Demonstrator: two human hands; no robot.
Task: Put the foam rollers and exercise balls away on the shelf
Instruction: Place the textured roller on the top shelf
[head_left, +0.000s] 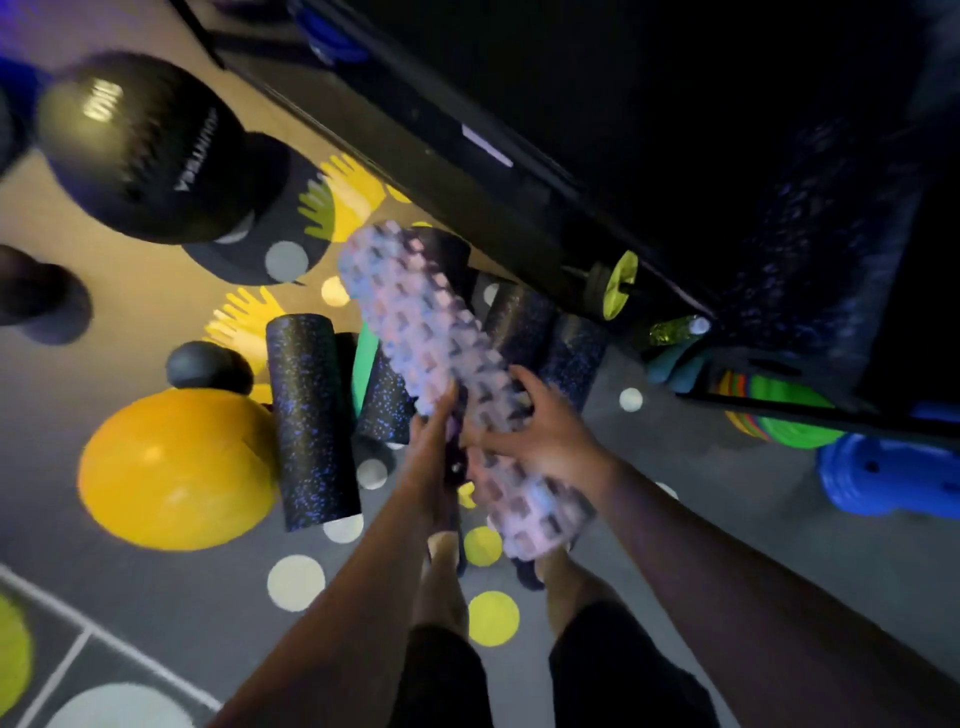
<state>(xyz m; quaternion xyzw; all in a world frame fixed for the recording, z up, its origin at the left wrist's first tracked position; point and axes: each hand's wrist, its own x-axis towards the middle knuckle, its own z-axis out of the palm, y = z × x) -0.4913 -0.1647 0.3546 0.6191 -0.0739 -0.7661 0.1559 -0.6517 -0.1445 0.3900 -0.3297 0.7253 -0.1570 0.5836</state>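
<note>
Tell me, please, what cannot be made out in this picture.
Head view:
Shelf: inside too dark to show contents.
Black ball: print smeared by motion blur.
Left hand: fingers behind the knobbed roller, grip unclear.
Blue object: cut off by the right edge.
</note>
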